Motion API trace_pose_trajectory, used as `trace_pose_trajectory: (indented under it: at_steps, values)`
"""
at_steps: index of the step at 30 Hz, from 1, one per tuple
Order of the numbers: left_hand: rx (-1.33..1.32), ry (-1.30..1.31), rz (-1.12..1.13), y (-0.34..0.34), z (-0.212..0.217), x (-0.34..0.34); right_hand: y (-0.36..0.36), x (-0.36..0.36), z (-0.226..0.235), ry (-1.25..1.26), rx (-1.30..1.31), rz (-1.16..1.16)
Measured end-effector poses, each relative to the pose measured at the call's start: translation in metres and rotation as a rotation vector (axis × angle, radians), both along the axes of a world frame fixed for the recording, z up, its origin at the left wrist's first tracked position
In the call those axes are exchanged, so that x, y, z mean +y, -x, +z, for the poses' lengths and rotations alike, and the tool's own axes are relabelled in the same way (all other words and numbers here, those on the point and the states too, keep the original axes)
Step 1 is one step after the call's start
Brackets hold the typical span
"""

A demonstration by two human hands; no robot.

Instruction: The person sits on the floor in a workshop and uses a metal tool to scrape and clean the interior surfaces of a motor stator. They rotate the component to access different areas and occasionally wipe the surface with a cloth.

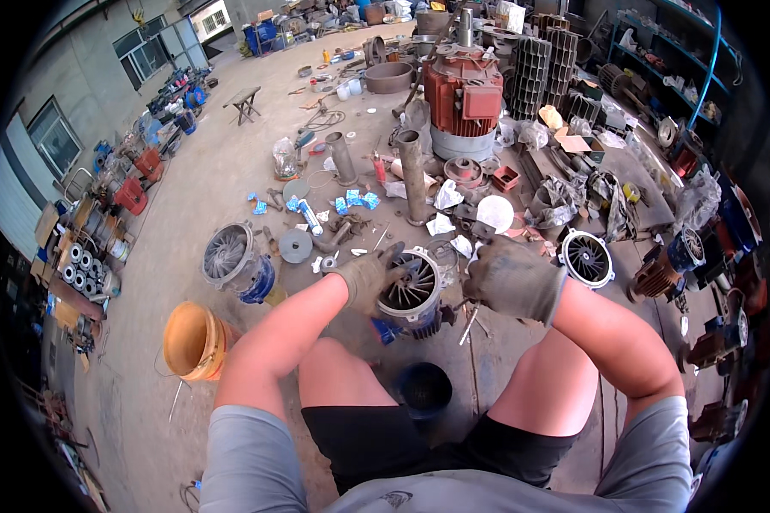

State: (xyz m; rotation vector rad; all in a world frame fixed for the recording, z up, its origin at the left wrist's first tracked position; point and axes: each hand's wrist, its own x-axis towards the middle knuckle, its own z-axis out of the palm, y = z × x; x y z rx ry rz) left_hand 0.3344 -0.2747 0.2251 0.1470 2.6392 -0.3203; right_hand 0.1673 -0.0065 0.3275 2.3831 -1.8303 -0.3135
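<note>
Between my knees stands an upright electric motor housing (411, 295) with a pale round rim and dark radial blades inside. My left hand (370, 278), in a dirty grey work glove, rests at the rim's left side with its fingers partly stretched over the blades. My right hand (515, 278), gloved too, is held just right of the housing, its fingers curled closed; whatever they hold, if anything, is hidden. A similar bladed motor (231, 256) with a blue body sits to the left, and another bladed motor end (587, 258) lies to the right.
A yellow bucket (195, 342) stands at the left, and a dark round container (424, 391) between my feet. Beyond are metal tubes (411, 175), a grey disc (295, 246), blue-and-white packaging (355, 201) and a large red motor (464, 90). More motors (650, 278) line the right side.
</note>
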Motion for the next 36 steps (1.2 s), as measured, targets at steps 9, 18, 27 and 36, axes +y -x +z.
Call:
trace_pose_trajectory:
  at_steps: [9, 18, 27, 36]
  values:
    - [0.036, -0.144, 0.865, 0.007, 0.003, 0.094, 0.003, 0.058, -0.035, 0.091, -0.420, -0.146]
    - [0.342, -0.244, 0.443, 0.012, -0.039, 0.032, 0.017, 0.038, -0.036, 0.058, -0.276, -0.148]
    - [0.373, -0.345, 0.425, 0.009, -0.041, 0.036, 0.036, 0.006, -0.039, 0.015, -0.202, -0.193]
    - [0.354, -0.374, 0.163, 0.014, -0.051, 0.003, 0.043, -0.014, -0.046, 0.046, -0.222, 0.000]
